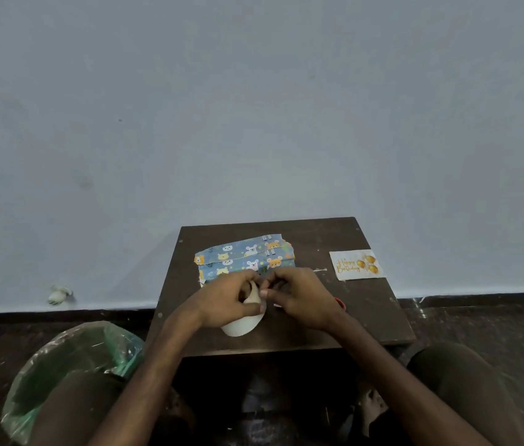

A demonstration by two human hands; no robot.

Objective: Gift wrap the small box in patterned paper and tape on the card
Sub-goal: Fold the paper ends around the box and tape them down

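Note:
Blue patterned paper with cartoon animals [241, 252] lies wrapped over the small box at the back of the small dark table [366, 317]. Just in front of it, my left hand [225, 300] grips a cream roll of tape [243, 325]. My right hand [302, 297] pinches at the roll's upper edge, fingertip to fingertip with the left. A white "Happy Birthday" card with gold balloons [357, 264] lies flat at the table's right back corner. The box itself is hidden under the paper.
A bin lined with a green plastic bag [70, 365] stands on the floor to the left of the table. Something red [341, 302] peeks out behind my right wrist. A pale wall rises right behind the table. My knees flank the table's front.

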